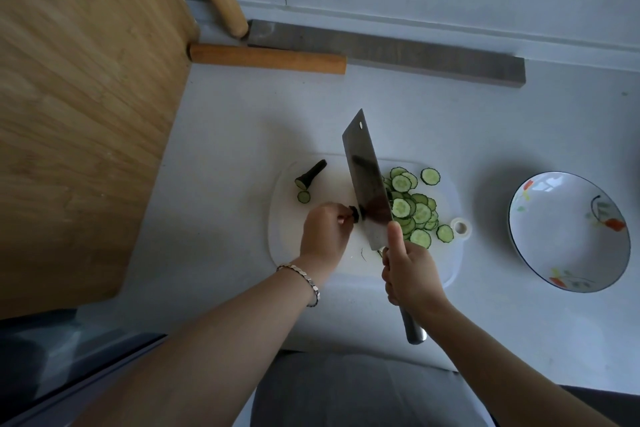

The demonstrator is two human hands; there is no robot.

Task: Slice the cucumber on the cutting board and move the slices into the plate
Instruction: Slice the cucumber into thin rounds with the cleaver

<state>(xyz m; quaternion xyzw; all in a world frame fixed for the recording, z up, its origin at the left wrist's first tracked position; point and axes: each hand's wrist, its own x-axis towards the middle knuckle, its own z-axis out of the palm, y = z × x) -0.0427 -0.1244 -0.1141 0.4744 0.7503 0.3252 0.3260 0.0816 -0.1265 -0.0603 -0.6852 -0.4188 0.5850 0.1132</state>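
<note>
The left hand (323, 232) reaches over the white cutting board (287, 243). Its fingers are curled and pinch the last little dark end of the cucumber (354, 214). The right hand (410, 277) is wrapped round the handle of the big knife (367, 180), with the thumb lying straight along the blade. The blade stands on its edge right beside the cucumber end.

The left fingertips are tucked under the hand and hard to see. The blade hides part of the slices (414, 210). The handle is mostly hidden inside the fist, and only its shiny metal end pokes out.

The slices are round and pale green with dark bumpy rims. They lie in a heap on the right side of the smooth board. The plate (561, 243) sits well apart on the right. It is round, white and shiny, with painted flowers.
</note>
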